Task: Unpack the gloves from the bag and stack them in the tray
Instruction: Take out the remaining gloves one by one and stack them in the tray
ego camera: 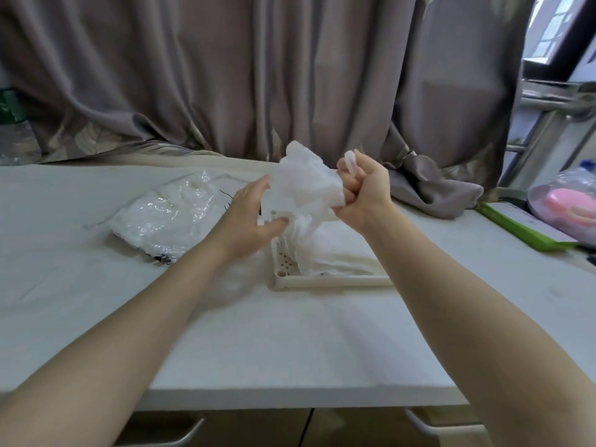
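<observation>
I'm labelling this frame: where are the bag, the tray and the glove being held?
bag (161, 217), head view, middle of the clear plastic.
tray (335, 281), head view, near rim.
glove (304, 182), head view, crumpled middle.

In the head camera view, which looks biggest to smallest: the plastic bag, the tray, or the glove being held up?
1. Plastic bag and tray: look alike, and gloves hide much of the tray, so unranked.
2. Held glove, gripped by the right hand: smallest.

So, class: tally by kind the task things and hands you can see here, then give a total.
Hands: 2, left hand, right hand
Bag: 1, plastic bag
Tray: 1, cream tray
Held clump of gloves: 1
Stack of gloves in tray: 1
Total: 6
</observation>
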